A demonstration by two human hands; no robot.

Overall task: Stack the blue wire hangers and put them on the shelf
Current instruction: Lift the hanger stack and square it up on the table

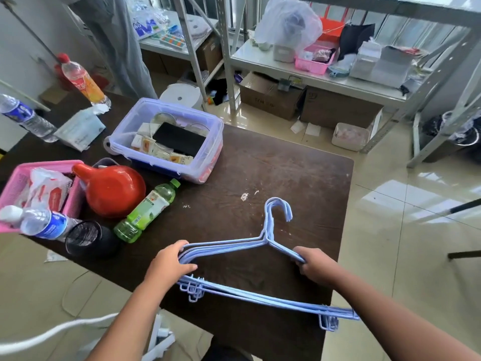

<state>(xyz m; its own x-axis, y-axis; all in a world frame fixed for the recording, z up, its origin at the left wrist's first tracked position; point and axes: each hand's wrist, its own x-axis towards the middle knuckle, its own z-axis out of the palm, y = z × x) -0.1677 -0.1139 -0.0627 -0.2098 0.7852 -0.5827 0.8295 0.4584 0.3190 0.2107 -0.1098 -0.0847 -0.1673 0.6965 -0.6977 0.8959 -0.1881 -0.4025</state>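
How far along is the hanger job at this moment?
Done: the blue wire hangers are gathered into one bundle, hooks lined up. In hand: the left hand and right hand each have a grip on a shoulder end, with the bundle over the brown table. Left: squaring the loosely fanned lower bars, then carrying the bundle to the shelf beyond.

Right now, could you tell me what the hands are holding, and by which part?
Both hold the stacked blue wire hangers: left hand at the left shoulder bend, right hand on the right shoulder arm.

No print can be read: the labels on the green bottle (pixel 147 211), the orange bottle (pixel 84 83) and the cardboard box (pixel 265 97) are too blurred.
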